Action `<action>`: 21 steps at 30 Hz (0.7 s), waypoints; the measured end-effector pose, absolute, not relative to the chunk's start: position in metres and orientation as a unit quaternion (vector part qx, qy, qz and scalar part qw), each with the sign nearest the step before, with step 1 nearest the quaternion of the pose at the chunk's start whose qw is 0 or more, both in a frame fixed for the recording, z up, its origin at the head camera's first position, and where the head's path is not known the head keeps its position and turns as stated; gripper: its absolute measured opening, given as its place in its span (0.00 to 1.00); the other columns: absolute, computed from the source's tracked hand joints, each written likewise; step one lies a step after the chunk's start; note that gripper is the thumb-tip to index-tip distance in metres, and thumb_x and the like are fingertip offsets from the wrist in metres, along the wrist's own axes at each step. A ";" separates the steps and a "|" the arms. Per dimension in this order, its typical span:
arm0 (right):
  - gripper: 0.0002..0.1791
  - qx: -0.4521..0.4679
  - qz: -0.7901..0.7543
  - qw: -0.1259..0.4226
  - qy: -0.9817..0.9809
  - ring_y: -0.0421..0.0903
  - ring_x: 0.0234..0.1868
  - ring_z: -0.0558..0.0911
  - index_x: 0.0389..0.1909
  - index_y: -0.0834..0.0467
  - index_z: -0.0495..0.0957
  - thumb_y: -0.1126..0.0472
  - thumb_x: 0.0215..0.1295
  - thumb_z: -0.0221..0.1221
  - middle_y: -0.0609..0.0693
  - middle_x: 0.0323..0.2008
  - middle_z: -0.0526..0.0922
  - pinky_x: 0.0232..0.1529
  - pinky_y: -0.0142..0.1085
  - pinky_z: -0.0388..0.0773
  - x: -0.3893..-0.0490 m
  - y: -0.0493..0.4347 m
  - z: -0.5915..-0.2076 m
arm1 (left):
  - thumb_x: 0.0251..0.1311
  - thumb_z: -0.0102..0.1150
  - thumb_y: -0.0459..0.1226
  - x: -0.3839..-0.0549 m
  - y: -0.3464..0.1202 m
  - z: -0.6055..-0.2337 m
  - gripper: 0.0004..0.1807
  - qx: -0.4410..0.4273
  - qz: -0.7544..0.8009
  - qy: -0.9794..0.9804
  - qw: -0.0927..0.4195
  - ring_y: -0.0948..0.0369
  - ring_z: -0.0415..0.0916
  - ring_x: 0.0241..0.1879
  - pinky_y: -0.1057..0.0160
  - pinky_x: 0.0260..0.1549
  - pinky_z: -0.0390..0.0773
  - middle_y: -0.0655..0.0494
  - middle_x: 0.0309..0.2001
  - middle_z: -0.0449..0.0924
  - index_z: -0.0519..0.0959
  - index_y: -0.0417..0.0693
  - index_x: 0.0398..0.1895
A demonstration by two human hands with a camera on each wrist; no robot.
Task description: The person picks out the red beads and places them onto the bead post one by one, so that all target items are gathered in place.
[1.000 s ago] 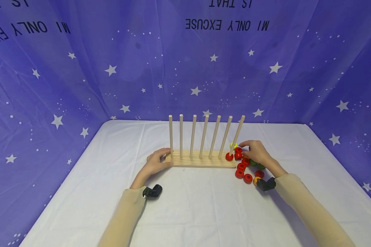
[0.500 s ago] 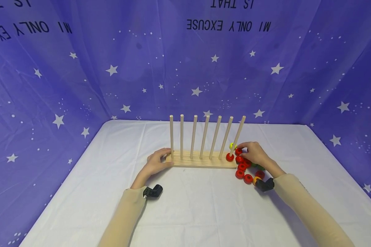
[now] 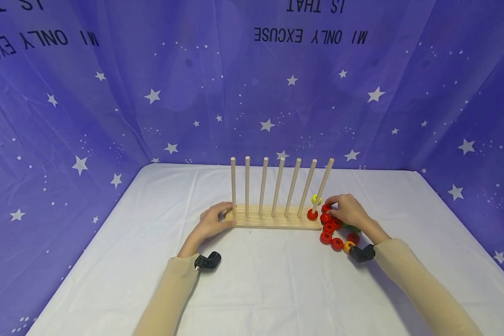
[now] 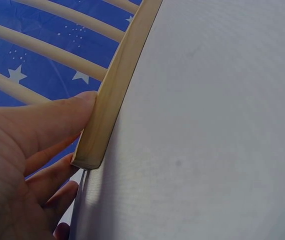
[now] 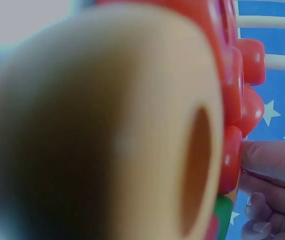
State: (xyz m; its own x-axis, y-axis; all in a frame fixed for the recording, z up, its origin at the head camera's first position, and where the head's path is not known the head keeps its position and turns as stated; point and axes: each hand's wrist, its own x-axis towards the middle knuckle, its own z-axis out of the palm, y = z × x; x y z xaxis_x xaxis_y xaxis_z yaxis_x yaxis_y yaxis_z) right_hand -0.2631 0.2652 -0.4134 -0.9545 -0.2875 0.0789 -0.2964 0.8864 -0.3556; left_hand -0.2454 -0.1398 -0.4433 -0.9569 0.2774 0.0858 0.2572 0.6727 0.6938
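A wooden rack (image 3: 273, 220) lies on the white surface (image 3: 285, 280), its long side roughly parallel to the surface's back edge. The left hand (image 3: 213, 221) grips its left end, thumb against the front face, the other fingers bent around the end and back. The right hand (image 3: 347, 210) is partly closed among the loose beads by the rack's right end, on the side toward the surface's right edge. Its thumb and forefinger are at either side of a red bead (image 3: 326, 208); whether they pinch it, I cannot tell.

The beads crowd together, so fingers closing there could nudge neighbours and set one rolling. A poor hold could let the bead slip, and the tall end peg could be knocked by the knuckles. Should the left hand ease off, such a knock might shift the rack.

The rack is pale, grained wood with seven slim upright pegs; the rightmost carries one glossy red bead (image 3: 311, 216) at its foot. The loose beads are rounded, mostly red, with a yellow bead (image 3: 314, 199) behind, an orange bead (image 3: 347, 247) in front and some green.
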 end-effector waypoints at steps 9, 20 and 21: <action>0.15 0.139 0.189 0.026 -0.972 0.45 0.27 0.74 0.43 0.64 0.81 0.63 0.54 0.62 0.62 0.39 0.85 0.28 0.34 0.74 -0.262 0.267 -0.409 | 0.52 0.64 0.41 -0.245 -0.140 -0.442 0.28 0.145 0.380 0.913 0.014 0.45 0.63 0.67 0.38 0.61 0.55 0.45 0.65 0.69 0.74 0.46 0.59; 0.15 0.126 0.193 0.034 -0.972 0.43 0.22 0.66 0.44 0.64 0.81 0.63 0.55 0.61 0.62 0.40 0.85 0.21 0.31 0.64 -0.258 0.269 -0.405 | 0.52 0.64 0.42 -0.245 -0.141 -0.443 0.28 0.146 0.375 0.915 0.013 0.45 0.65 0.65 0.39 0.60 0.56 0.46 0.65 0.70 0.73 0.46 0.59; 0.15 0.126 0.192 0.037 -0.973 0.43 0.21 0.66 0.44 0.64 0.81 0.63 0.55 0.61 0.62 0.39 0.85 0.20 0.31 0.63 -0.257 0.269 -0.405 | 0.52 0.64 0.42 -0.245 -0.141 -0.443 0.28 0.147 0.374 0.916 0.011 0.45 0.66 0.65 0.39 0.59 0.57 0.46 0.64 0.70 0.74 0.46 0.59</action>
State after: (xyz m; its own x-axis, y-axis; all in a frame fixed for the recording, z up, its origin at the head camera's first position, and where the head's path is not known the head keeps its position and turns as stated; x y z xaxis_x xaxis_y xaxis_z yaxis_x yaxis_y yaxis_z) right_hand -0.2573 0.2689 -0.4052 -0.9657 -0.2300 0.1204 -0.2585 0.8945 -0.3647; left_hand -0.2448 -0.1407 -0.4431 -0.9563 0.2784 0.0896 0.2616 0.6772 0.6877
